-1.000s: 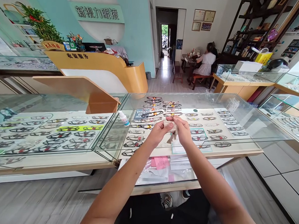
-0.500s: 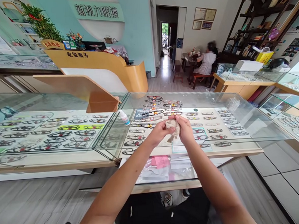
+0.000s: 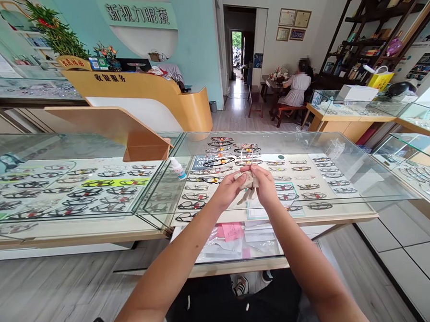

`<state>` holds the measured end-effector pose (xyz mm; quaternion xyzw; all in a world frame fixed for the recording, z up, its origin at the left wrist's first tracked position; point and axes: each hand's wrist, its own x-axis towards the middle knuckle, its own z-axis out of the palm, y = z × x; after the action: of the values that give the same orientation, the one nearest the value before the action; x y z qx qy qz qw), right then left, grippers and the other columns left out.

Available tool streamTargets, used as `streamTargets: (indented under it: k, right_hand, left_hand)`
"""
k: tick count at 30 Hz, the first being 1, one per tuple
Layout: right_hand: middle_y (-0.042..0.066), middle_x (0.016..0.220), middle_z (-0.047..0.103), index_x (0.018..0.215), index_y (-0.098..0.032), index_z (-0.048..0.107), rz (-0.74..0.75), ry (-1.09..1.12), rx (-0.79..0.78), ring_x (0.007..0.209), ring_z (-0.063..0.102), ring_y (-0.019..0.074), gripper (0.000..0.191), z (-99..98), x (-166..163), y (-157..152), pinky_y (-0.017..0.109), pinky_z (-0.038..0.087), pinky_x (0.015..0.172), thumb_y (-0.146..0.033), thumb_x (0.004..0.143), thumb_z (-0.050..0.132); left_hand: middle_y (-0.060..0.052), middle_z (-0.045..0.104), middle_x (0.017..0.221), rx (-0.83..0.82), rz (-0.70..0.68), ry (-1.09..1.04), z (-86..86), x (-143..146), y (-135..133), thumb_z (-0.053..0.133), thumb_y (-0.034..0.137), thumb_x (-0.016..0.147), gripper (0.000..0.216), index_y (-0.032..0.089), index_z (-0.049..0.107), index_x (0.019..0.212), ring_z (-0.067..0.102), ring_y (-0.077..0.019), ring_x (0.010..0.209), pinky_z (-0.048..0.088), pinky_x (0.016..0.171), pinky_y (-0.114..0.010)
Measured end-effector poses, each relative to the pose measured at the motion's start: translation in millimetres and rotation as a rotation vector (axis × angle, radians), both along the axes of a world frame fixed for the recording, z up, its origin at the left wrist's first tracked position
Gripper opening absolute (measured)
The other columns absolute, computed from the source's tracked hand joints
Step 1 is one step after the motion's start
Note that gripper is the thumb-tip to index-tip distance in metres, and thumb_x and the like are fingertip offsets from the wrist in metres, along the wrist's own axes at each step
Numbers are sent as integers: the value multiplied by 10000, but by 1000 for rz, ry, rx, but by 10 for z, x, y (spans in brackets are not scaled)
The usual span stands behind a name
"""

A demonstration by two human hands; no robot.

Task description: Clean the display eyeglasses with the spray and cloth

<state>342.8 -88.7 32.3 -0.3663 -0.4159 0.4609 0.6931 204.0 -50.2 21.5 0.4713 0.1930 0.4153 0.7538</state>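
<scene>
The glass display case (image 3: 342, 218) is stretching beneath both forearms, which are hiding part of its contents; rows of spectacles (image 3: 314, 195) are lying inside, those directly behind the hands being covered; the forearms are reaching forward and converging, their near ends being cut off at the lower edge; the left hand (image 3: 228, 189) and right hand (image 3: 265, 184) are meeting above the case, palms turning inward; their fingers are curling nearly closed, both pinching a crumpled beige cloth (image 3: 242, 180) between them, its loose end hanging below; a white spray bottle (image 3: 178, 169) is standing well to the left; a thin pale loop (image 3: 241, 156) is rising beyond the fingertips, too faint to identify, its lower part being hidden.
</scene>
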Motion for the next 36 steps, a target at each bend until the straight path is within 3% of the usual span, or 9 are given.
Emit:
streamTargets:
  k: [4, 8, 14, 18, 23, 30, 36]
  right_hand:
    - [52, 897, 771, 866, -234, 857, 1, 79, -61, 879, 732, 225, 299, -8, -4, 6, 313, 569, 705, -522, 861, 779]
    - [48, 942, 787, 905, -239, 857, 13, 46, -26, 887, 735, 224, 335, -19, -44, -7, 339, 604, 766, -564, 870, 782]
    - [42, 1053, 770, 912, -273, 859, -31, -116, 72, 1054, 712, 225, 315, 7, -104, -53, 366, 579, 988, -553, 946, 720]
    - [49, 1075, 777, 903, -272, 860, -36, -146, 67, 1081, 711, 232, 315, 19, -124, -52, 348, 554, 1024, -548, 936, 712]
    - [47, 1048, 805, 913, -247, 858, -30, 4, -8, 1020, 735, 244, 285, -52, -126, -8, 349, 584, 921, -496, 896, 721]
    - [56, 870, 815, 855, -221, 842, -54, 176, -158, 925, 769, 263, 267, -12, -88, -1, 346, 595, 756, -471, 803, 763]
    - [61, 943, 844, 844, -222, 857, -50, 135, -104, 995, 750, 269, 254, -36, -130, 10, 352, 588, 821, -445, 817, 737]
  left_hand:
    - [-67, 777, 961, 43, -82, 34, -10, -24, 17, 981, 387, 761, 558, 149, 779, 1224, 718, -193, 901, 556, 874, -311]
    - [-32, 756, 893, 126, -13, 97, -32, -25, 50, 1013, 397, 703, 644, 139, 767, 1240, 676, -162, 828, 528, 820, -281]
    - [22, 647, 731, 174, 134, 152, -29, 10, 5, 950, 561, 752, 628, 149, 772, 1192, 575, -132, 700, 474, 683, -259]
    - [22, 615, 719, 152, 199, 129, -11, 54, -41, 860, 697, 793, 624, 167, 774, 1111, 516, -116, 632, 441, 596, -250]
    - [16, 629, 755, 114, 158, 121, -5, 50, -31, 867, 695, 791, 634, 175, 757, 1138, 570, -124, 685, 488, 644, -245]
    - [-63, 739, 940, 103, -45, 92, -14, -23, 12, 931, 526, 797, 576, 154, 741, 1194, 696, -185, 859, 553, 814, -297]
    - [-33, 734, 910, 164, 78, 172, -35, 14, -19, 969, 476, 751, 585, 159, 729, 1180, 669, -168, 854, 526, 785, -263]
